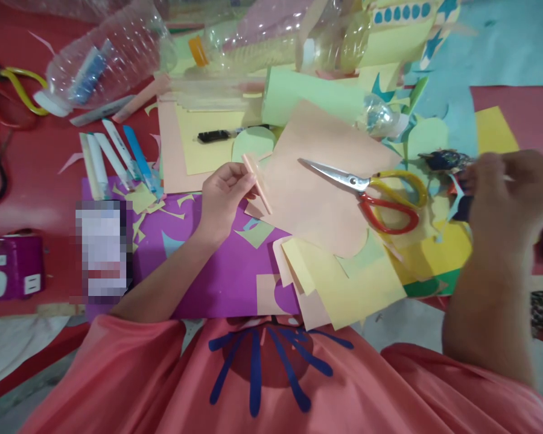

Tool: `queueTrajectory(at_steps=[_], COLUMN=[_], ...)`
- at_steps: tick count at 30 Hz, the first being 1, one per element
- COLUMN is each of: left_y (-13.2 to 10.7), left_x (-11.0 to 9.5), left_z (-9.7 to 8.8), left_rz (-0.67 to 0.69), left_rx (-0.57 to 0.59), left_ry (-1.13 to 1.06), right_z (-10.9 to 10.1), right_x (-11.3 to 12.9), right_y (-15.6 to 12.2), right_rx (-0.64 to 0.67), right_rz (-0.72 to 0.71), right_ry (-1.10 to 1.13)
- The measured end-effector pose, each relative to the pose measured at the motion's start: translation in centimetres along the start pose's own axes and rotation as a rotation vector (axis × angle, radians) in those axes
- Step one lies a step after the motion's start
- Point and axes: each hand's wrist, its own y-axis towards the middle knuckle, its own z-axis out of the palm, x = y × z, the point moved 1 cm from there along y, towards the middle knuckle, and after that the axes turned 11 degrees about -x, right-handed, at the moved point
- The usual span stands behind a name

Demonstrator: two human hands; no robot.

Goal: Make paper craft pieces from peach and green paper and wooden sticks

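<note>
My left hand [228, 196] pinches a narrow peach paper piece [256, 184], rolled or folded, and holds it tilted above the purple sheet [199, 271]. At the right, my right hand [516, 193] is raised with its fingers closed together and slightly blurred. Whatever is between those fingers, I cannot make out. Just left of them lies a small dark patterned thing [446, 161]. Between my hands, scissors [362, 187] with one yellow and one red handle rest on a large peach paper sheet [298, 144], blades pointing left. Beside my left hand is a pale green paper circle [253, 143].
Clear plastic bottles [117, 60] lie along the back, with a green paper-wrapped bottle [314, 96] in front. Several markers [113, 150] and a phone [102, 247] are on the left. Other scissors [25, 84] sit far left. Yellow sheets [357, 283] and scraps overlap near my body.
</note>
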Motion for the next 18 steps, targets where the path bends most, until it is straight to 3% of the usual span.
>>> queueTrajectory(at_steps=[1,6,9,13,18], left_y=[-0.1,-0.4,-0.5,-0.8,-1.1], left_x=[0.0,0.2,0.2,0.1,0.2], left_z=[0.1,0.2,0.2,0.3,0.6], left_rz=[-0.004,-0.043,-0.034,-0.051,-0.086], left_rx=[0.008,0.021,0.008,-0.023,0.020], left_ry=[-0.006,-0.055,-0.073,-0.067,-0.073], right_z=[0.8,4.4,6.0,7.5,7.8], right_x=[1.5,10.0,13.2,14.3,13.8], right_y=[-1.1,-6.9,-9.0,-10.6,-11.1], right_rx=[0.045,0.571,0.774,0.936,0.902], right_rz=[-0.028,-0.132,-0.069,0.067,0.158], right_ry=[0.139,0.600,0.751,0.827,0.878])
